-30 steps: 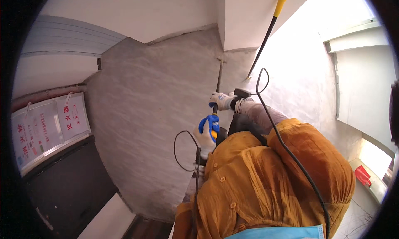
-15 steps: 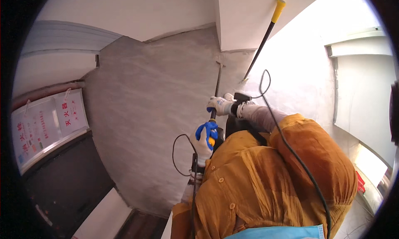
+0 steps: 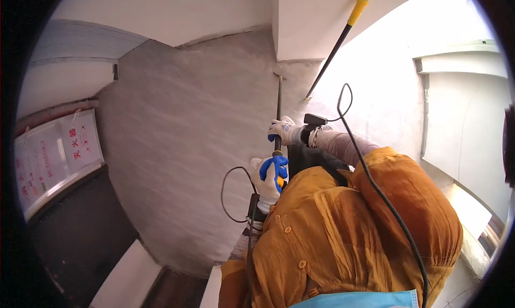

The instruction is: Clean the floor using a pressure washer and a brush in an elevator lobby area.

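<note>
Both hands wear white gloves with blue palms and hold one long-handled scraper (image 3: 279, 99), a dark pole with a narrow crosswise head resting on the grey floor near the wall corner. My left hand (image 3: 271, 180) wraps round the pole's near end, where a bit of yellow shows between the fingers. Farther along the pole, my right hand (image 3: 283, 131) is closed round it. A second long-handled tool (image 3: 333, 52), black with a yellow grip, leans on the white wall corner; its lower end is hard to make out in the glare.
Grey bare floor (image 3: 182, 131) spreads ahead and left. On the left stand a white cabinet with red lettering (image 3: 59, 155) and a dark panel (image 3: 80, 238). A white wall corner (image 3: 306, 24) juts out ahead. Black cables (image 3: 389, 211) loop from both wrists.
The left hand has shifted slightly right and up in view, and the pole stands more upright. The scraper's head has moved slightly away. Both hands keep their hold.
</note>
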Available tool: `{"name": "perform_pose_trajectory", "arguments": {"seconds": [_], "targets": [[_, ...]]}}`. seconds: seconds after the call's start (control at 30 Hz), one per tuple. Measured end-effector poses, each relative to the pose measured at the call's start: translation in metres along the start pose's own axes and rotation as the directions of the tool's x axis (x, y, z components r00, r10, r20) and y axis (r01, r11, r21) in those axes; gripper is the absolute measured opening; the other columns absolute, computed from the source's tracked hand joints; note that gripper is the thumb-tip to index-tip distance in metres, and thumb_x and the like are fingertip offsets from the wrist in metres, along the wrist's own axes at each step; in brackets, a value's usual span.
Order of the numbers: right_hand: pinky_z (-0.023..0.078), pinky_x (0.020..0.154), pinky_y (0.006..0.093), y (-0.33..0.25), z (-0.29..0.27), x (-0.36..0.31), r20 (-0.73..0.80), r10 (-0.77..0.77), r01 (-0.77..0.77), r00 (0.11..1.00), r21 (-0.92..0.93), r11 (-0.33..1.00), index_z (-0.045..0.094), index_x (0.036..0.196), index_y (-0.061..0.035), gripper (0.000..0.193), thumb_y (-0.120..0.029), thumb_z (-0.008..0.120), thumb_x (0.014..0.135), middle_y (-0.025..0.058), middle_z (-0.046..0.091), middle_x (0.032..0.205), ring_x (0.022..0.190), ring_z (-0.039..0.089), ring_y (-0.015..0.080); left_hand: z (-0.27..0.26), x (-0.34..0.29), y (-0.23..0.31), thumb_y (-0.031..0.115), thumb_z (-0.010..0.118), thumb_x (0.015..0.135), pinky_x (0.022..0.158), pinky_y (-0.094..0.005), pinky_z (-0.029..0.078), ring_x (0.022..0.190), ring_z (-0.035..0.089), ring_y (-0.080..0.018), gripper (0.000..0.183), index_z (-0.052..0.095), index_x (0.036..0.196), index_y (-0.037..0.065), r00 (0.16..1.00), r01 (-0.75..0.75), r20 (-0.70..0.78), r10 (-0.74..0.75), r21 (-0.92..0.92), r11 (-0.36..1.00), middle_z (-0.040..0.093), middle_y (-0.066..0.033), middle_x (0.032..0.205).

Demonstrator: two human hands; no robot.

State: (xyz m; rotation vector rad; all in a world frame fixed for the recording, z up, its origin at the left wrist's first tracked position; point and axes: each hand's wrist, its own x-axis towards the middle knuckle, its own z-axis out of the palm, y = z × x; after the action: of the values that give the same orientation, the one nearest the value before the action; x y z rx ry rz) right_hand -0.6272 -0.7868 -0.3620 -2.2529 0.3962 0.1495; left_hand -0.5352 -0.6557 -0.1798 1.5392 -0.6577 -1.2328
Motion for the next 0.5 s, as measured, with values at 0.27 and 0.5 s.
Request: {"name": "perform_pose_trajectory", "arguments": {"seconds": [0.27,0.5], "targets": [[0.046,0.076,0.0392,0.036,-0.003,-0.001,-0.04,-0.058,0.057,0.998,-0.028,0.998,0.057,0.079,-0.0133,0.018,-0.012,0.063,0.061,0.0034,0.056,0.086,0.094,0.052,0.0257,0.028,0.014,-0.011,0.018,0.049,0.089,0.05,-0.0218,0.038,0.054,0.048,-0.0083,0.025,0.06,0.079,-0.001,0.988,0.071,-0.129,-0.087,-0.13,0.989,0.055,-0.0025,0.064],[0.045,0.072,0.0405,0.02,0.015,-0.031,-0.205,-0.121,0.147,0.971,0.114,0.983,0.059,0.083,-0.0128,0.03,-0.01,0.064,0.054,0.0054,0.056,0.086,0.092,0.05,0.0297,0.032,-0.014,0.0,0.012,0.052,0.087,0.051,-0.0224,0.039,0.053,0.048,-0.008,0.019,0.061,0.081,-0.003,0.988,0.118,-0.081,-0.131,-0.145,0.982,0.053,-0.0006,0.062]]}}
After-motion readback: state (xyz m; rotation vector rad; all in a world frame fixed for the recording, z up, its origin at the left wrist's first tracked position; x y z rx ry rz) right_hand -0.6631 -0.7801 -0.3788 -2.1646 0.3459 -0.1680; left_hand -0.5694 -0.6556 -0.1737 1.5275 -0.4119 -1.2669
